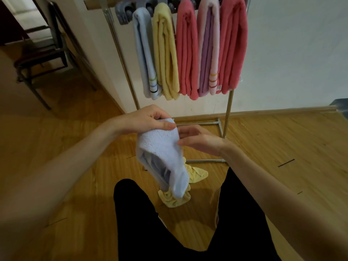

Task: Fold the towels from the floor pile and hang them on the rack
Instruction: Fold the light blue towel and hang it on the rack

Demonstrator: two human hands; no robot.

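Left hand [148,120] pinches the top edge of a folded blue towel [162,157], thumb over the front, fingers behind. The towel hangs down in front of the person's black trousers [169,223]. Right hand [199,139] is open and flat, fingers loosely spread, fingertips touching the towel's right edge; it grips nothing.

On the wood floor [75,166], a crumpled yellow towel [195,174] lies partly hidden behind the blue one, just in front of the rack's foot bar.

Rack [228,110] stands against the white wall [291,53]. Five folded towels hang side by side on it, touching: pale blue [143,59], yellow [165,53], pink [187,53], lilac with a pink outer layer [208,53], pink [233,44]. Grey clips [124,12] sit on the top rail, left of the hung towels.

Dark chair [43,53] at far left, well apart from the rack.
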